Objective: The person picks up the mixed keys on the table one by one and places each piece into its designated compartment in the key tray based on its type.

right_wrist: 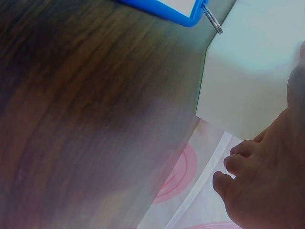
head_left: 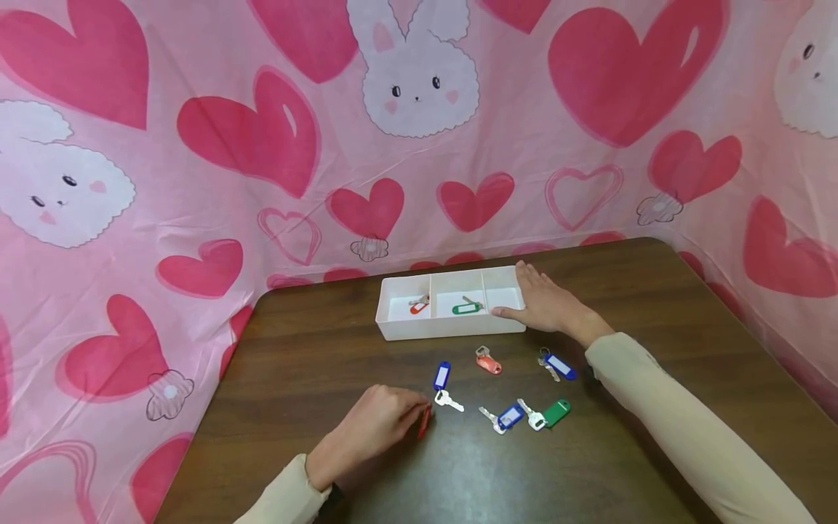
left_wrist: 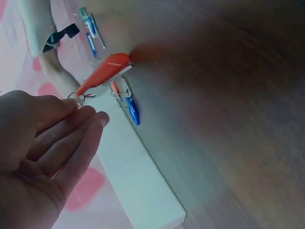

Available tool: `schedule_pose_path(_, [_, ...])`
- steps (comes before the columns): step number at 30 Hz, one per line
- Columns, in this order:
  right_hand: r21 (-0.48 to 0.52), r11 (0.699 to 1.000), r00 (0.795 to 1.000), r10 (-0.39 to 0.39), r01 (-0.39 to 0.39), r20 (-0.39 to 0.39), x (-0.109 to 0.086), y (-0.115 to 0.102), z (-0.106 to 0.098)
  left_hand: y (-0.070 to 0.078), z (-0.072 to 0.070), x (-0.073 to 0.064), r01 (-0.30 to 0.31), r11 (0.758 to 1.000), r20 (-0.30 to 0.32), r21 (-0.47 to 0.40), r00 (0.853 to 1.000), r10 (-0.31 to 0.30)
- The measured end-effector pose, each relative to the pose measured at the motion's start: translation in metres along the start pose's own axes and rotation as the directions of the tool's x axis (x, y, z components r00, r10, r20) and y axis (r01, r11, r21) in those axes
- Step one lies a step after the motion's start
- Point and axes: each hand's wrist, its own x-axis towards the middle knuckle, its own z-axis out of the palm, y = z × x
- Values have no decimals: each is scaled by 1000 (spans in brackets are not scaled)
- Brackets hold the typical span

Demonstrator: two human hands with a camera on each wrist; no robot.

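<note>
In the head view my left hand [head_left: 380, 418] is low over the table in front of the tray. Its thumb and fingertips pinch the metal ring of a key with a red tag [left_wrist: 106, 72], which sticks out past the fingers in the left wrist view. At the right end of a white three-compartment tray [head_left: 452, 328] rests my right hand [head_left: 550, 302], fingers extended along the end wall and thumb over the front rim. A red-tagged key [head_left: 419, 308] lies in the left compartment, a green-tagged key [head_left: 466, 308] in the middle one.
Loose keys lie in front of the tray: one with a coral tag [head_left: 488, 362], one with a green tag [head_left: 556, 413], and blue-tagged ones [head_left: 441, 375], [head_left: 511, 415], [head_left: 559, 366]. Pink heart-patterned cloth [head_left: 406, 160] hangs behind the brown table [head_left: 294, 364].
</note>
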Motion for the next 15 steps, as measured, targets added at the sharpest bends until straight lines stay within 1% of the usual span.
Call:
schedule_pose_path(3, [-1,1000,1000,2,-2,2,0,0,0,0,-1,1,22,1000,-13,-18,1000,-23])
schedule_pose_path(7, [-2,1000,1000,1,-1,1,0,-1,0,0,-4,3,73,993,-28,-97,997,-76])
schedule_pose_path(11, [-2,1000,1000,0,0,0,0,-1,0,-1,-5,5,119,970,-36,-210,991,-130])
schedule_pose_path(15, [-1,1000,1000,0,0,1,-1,-2,-1,-3,-7,6,166,938,-40,-303,982,-187])
